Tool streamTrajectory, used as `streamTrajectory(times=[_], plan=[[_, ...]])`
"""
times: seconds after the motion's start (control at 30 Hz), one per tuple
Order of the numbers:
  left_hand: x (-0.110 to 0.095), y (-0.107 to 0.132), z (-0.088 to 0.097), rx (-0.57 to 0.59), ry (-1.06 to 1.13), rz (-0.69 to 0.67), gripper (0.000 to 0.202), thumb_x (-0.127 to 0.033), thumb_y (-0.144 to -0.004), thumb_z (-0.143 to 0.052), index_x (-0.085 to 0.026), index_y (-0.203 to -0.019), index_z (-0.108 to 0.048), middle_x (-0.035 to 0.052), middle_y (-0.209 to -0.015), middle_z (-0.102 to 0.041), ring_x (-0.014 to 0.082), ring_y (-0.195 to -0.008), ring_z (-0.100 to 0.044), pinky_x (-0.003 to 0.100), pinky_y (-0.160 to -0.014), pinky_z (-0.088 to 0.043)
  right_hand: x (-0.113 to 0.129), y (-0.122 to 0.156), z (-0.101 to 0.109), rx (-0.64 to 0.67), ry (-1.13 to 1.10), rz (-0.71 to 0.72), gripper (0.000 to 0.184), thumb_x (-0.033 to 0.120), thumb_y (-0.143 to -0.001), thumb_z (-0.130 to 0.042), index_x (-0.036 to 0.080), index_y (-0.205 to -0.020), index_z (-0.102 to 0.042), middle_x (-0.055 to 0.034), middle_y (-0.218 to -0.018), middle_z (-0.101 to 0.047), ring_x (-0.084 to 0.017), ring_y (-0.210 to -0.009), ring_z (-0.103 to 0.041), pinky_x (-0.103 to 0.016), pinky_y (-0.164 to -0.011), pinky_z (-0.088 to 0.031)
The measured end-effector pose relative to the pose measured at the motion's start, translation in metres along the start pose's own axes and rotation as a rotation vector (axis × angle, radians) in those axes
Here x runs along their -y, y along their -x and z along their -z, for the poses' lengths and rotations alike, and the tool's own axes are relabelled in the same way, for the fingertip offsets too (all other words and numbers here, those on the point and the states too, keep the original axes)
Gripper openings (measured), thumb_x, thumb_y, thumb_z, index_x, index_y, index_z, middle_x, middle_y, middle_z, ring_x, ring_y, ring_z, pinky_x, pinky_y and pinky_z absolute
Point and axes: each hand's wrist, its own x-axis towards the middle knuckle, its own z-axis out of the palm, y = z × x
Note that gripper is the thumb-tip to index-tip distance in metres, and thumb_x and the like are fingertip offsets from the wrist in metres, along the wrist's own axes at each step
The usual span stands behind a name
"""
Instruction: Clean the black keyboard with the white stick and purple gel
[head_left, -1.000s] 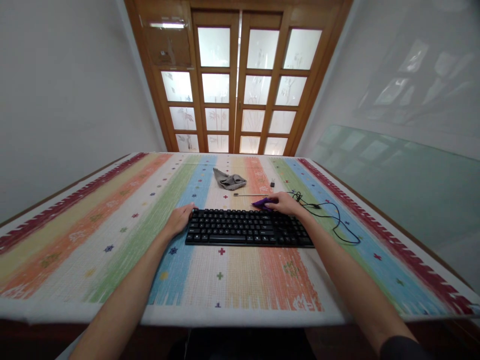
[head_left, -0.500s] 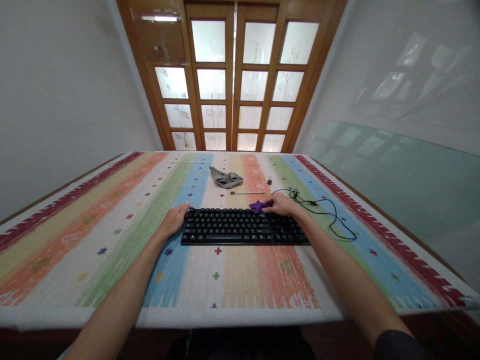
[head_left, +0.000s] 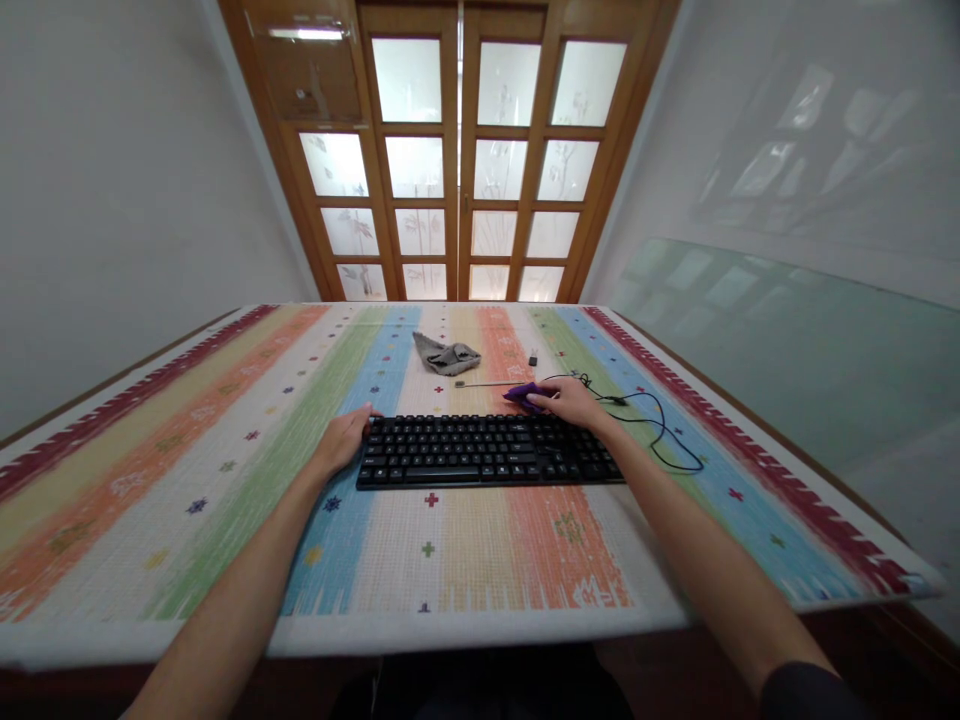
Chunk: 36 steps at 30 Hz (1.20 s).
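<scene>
A black keyboard [head_left: 457,447] lies flat on the striped tablecloth in front of me. My left hand [head_left: 346,437] holds its left end, with the thumb along the upper corner and the other fingers partly hidden. Pinched in my right hand [head_left: 570,400] is a purple cloth [head_left: 525,396], just beyond the far edge of the keys. My right forearm covers the keyboard's right end. A thin rod with a brownish, brush-like tip [head_left: 480,384] lies behind the cloth.
A crumpled grey cloth [head_left: 448,355] lies farther back. Near it is a small dark object with a pale top [head_left: 533,358], too small to name. A black cable [head_left: 664,425] loops over the table on the right. A greenish glass panel [head_left: 787,370] leans along the right wall.
My right hand has lifted the purple cloth off the keys and moved it away from me, past the far edge. My left hand stays at the keyboard's left end. The view has shifted slightly.
</scene>
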Motion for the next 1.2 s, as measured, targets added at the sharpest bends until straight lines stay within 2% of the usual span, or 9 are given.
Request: streamTrajectory(times=[0.13,0.23,0.53,0.77,0.87,1.03,1.2], plan=[[0.000,0.000,0.000,0.003,0.013,0.004,0.072,-0.063,-0.091,-0.019,-0.017,-0.093,-0.075,0.0032,-0.066,-0.062,0.0214,-0.068,-0.059,0.034,-0.074,-0.049,-0.005,0.004,0.016,0.159,0.012,0.063,0.028,0.040,-0.089,-0.064,0.017,-0.096,-0.078,-0.0057,-0.087,-0.075,-0.021,-0.079,-0.066,-0.028,-0.070,-0.045],[0.000,0.000,0.000,0.004,0.017,0.006,0.075,-0.065,-0.091,-0.017,-0.018,-0.092,-0.075,0.0031,-0.065,-0.062,0.0215,-0.068,-0.059,0.034,-0.074,-0.049,-0.007,0.006,0.015,0.238,0.097,0.065,0.021,0.036,-0.084,-0.070,0.018,-0.089,-0.079,-0.0053,-0.080,-0.073,-0.021,-0.075,-0.064,-0.028,-0.069,-0.043],[-0.003,0.001,0.001,-0.007,0.013,0.012,0.079,-0.070,-0.090,-0.017,-0.017,-0.093,-0.076,0.0034,-0.066,-0.064,0.0219,-0.067,-0.060,0.034,-0.074,-0.049,-0.009,0.000,0.001,0.156,0.227,0.010,0.012,0.027,-0.077,-0.074,0.016,-0.071,-0.075,-0.0022,-0.065,-0.066,-0.017,-0.063,-0.056,-0.027,-0.061,-0.034],[-0.005,0.002,0.001,-0.004,-0.001,0.020,0.080,-0.069,-0.090,-0.016,-0.017,-0.092,-0.076,0.0042,-0.068,-0.065,0.0221,-0.069,-0.060,0.034,-0.075,-0.049,-0.002,0.001,-0.001,0.054,0.246,-0.008,0.020,0.027,-0.086,-0.064,0.014,-0.075,-0.075,-0.0049,-0.069,-0.068,-0.018,-0.066,-0.057,-0.028,-0.062,-0.034],[-0.006,0.002,0.001,0.000,0.005,0.023,0.081,-0.070,-0.089,-0.015,-0.017,-0.094,-0.076,0.0045,-0.068,-0.064,0.0224,-0.069,-0.060,0.035,-0.074,-0.049,-0.001,0.003,0.006,0.030,0.231,-0.012,0.022,0.029,-0.088,-0.061,0.014,-0.085,-0.077,-0.0067,-0.079,-0.072,-0.020,-0.073,-0.060,-0.028,-0.066,-0.036],[-0.005,0.002,0.000,-0.009,0.014,0.015,0.082,-0.071,-0.089,-0.015,-0.017,-0.093,-0.076,0.0044,-0.068,-0.064,0.0224,-0.069,-0.060,0.035,-0.075,-0.049,-0.003,0.007,0.024,0.129,0.132,0.030,0.025,0.035,-0.089,-0.061,0.018,-0.095,-0.078,-0.0048,-0.086,-0.075,-0.020,-0.077,-0.063,-0.028,-0.070,-0.041],[-0.004,0.002,0.000,-0.001,0.023,0.014,0.082,-0.072,-0.088,-0.016,-0.017,-0.092,-0.075,0.0039,-0.066,-0.062,0.0223,-0.068,-0.059,0.035,-0.075,-0.049,-0.011,0.004,0.023,0.254,0.214,0.033,0.014,0.032,-0.076,-0.074,0.019,-0.079,-0.078,-0.0039,-0.073,-0.070,-0.020,-0.070,-0.060,-0.029,-0.064,-0.038]])
